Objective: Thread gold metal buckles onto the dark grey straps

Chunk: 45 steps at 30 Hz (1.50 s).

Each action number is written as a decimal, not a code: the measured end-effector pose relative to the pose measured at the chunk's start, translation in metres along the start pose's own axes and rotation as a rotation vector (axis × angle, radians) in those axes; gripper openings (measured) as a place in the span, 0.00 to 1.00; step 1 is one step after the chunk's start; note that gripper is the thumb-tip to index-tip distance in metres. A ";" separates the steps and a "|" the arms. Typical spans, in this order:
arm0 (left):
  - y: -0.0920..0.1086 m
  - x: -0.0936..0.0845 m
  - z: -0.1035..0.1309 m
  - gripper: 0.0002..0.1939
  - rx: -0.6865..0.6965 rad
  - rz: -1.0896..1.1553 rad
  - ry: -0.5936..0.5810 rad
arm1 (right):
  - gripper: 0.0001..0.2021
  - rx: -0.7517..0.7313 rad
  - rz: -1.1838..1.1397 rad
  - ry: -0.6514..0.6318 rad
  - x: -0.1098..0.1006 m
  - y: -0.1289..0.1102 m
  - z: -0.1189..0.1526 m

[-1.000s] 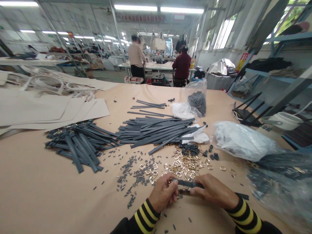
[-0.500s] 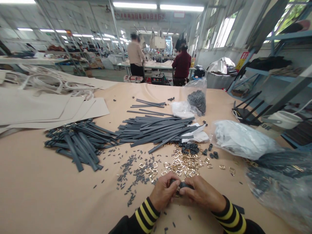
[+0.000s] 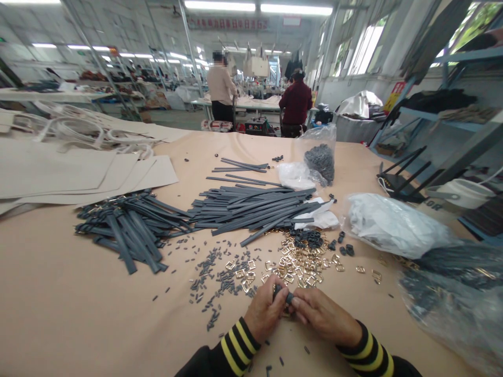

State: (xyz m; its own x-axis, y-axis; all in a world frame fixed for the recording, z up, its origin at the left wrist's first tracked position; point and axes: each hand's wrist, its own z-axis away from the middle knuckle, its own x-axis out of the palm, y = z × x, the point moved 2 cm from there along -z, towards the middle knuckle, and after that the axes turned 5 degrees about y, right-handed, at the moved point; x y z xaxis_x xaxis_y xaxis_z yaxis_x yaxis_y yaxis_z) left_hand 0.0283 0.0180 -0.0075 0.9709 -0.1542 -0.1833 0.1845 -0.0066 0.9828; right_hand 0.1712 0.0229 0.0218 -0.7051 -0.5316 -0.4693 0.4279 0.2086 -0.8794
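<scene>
Close together near the table's front edge, both hands work on one dark grey strap (image 3: 290,298). My left hand (image 3: 264,308) is closed around it, thumb on top. My right hand (image 3: 327,315), also closed, pinches at the strap's right side; its fingertips partly cover the spot. A bit of gold metal (image 3: 286,312) shows beneath the fingers, probably a buckle, mostly hidden. Just beyond the hands lies a heap of gold buckles (image 3: 301,264). Small dark grey pieces (image 3: 223,277) are scattered to the left, and dark loops (image 3: 308,239) lie behind the buckles.
Loose grey straps (image 3: 251,207) spread across the middle. A pile of straps with buckles (image 3: 129,225) lies left, near beige panels (image 3: 58,167). Plastic bags (image 3: 393,222) line the right, with a black router (image 3: 404,178) behind. Two people (image 3: 296,102) stand at a farther table.
My right hand has shifted slightly, and its fingers now cover more of the strap. The dark strip beside my right wrist no longer shows. The view has moved slightly.
</scene>
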 end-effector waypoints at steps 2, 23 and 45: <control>0.001 0.000 0.000 0.11 -0.013 0.037 -0.001 | 0.19 0.021 -0.082 -0.009 0.003 0.004 -0.002; 0.021 -0.139 -0.040 0.11 -0.158 0.105 0.231 | 0.12 0.110 0.015 0.073 -0.030 0.000 -0.018; 0.014 -0.077 -0.085 0.04 0.203 -0.750 0.212 | 0.11 0.075 0.044 0.176 -0.023 0.026 -0.021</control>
State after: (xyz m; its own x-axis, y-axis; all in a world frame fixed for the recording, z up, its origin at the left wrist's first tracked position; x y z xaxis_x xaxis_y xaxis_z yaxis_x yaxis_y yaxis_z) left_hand -0.0305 0.1137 0.0184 0.6114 0.1535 -0.7763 0.7873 -0.2169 0.5772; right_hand 0.1870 0.0583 0.0078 -0.7700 -0.3706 -0.5193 0.4967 0.1627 -0.8525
